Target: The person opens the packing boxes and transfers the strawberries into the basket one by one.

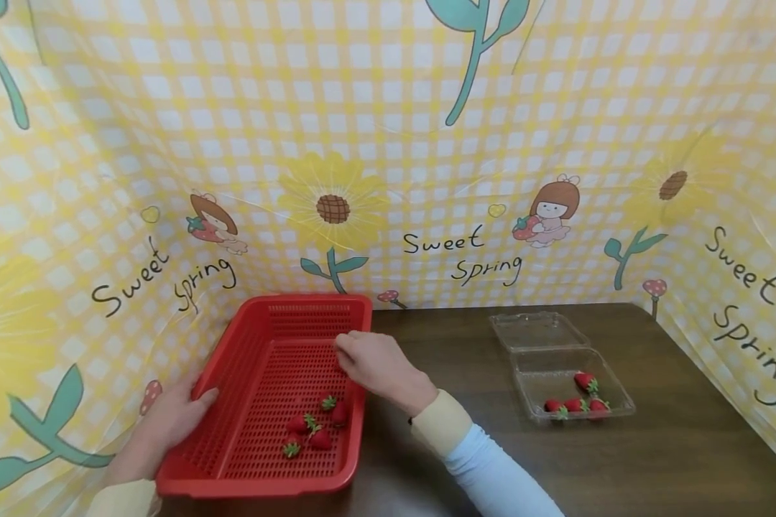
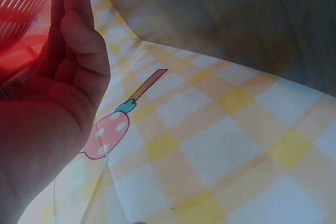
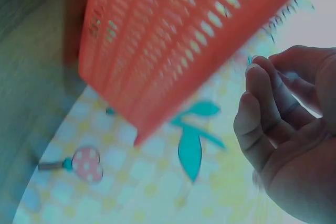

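A red slotted plastic basket (image 1: 265, 487) stands on the left of the table, with several strawberries (image 1: 320, 437) near its front right corner. My left hand (image 1: 171, 416) holds the basket's left rim, thumb over the edge and fingers along the outer wall. Above the basket's right side is my right hand (image 1: 381, 366), its thumb and fingertips pinched together. A bit of green leaf with a blurred reddish shape, apparently a strawberry (image 3: 240, 58), shows at those fingertips in the right wrist view; most of it is hidden.
An open clear plastic clamshell box (image 1: 524, 388) lies on the right of the dark wooden table (image 1: 440, 438), with several strawberries (image 1: 584, 381) in its base. A yellow checked cloth (image 1: 420, 172) stands as a wall behind and at both sides.
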{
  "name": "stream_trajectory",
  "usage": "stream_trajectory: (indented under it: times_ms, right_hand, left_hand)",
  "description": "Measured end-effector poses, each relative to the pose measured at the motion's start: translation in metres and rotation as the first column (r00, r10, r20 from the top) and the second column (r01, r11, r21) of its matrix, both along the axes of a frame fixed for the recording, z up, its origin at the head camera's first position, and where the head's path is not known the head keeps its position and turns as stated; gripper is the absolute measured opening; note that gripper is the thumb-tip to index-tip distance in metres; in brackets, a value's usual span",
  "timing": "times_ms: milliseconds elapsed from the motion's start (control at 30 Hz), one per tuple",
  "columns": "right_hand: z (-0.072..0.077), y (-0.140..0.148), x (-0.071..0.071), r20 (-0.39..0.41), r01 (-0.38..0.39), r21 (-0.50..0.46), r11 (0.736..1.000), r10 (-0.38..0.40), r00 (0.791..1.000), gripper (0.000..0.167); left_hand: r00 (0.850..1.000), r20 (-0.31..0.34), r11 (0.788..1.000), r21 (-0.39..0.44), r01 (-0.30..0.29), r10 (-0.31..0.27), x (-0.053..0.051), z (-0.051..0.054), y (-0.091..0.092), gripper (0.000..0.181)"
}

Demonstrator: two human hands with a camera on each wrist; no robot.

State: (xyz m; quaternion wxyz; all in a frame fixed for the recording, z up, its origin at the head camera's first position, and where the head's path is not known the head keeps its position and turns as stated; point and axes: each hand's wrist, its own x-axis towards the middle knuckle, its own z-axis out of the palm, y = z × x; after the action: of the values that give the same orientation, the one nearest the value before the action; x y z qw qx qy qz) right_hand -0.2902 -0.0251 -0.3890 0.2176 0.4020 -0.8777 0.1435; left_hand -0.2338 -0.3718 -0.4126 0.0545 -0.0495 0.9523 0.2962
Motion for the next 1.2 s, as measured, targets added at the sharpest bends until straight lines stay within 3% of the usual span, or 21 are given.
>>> stream_trajectory:
  times_ms: [200,467,833,1000,1200]
  right_hand:
    - [0.010,0.033,0.006,-0.021,0.039,-0.106,0.994,-0.041,0.999,0.006]
    - [0.020,0.075,0.012,-0.089,0.114,-0.163,0.980,-0.129,0.988,0.006]
    - [0.027,0.128,0.012,-0.076,0.160,-0.235,0.959,-0.182,0.980,0.004]
    - [0.028,0.156,0.008,-0.111,0.215,-0.288,0.933,-0.255,0.960,0.003]
    - [0.023,0.195,0.005,-0.085,0.339,-0.346,0.875,-0.389,0.917,0.004]
  left_hand:
    - [0.998,0.057,0.997,0.067,-0.037,0.033,0.002,-0.003,-0.004,0.058]
    - [0.999,0.037,0.999,0.023,-0.027,0.026,0.004,-0.004,-0.006,0.059]
    - [0.998,0.056,0.996,0.075,-0.041,0.037,0.006,0.000,-0.004,0.057]
    - [0.998,0.046,0.996,0.084,-0.035,0.031,0.007,0.000,-0.003,0.057]
    - [0.999,0.039,0.996,0.088,-0.029,0.026,0.008,-0.001,0.000,0.057]
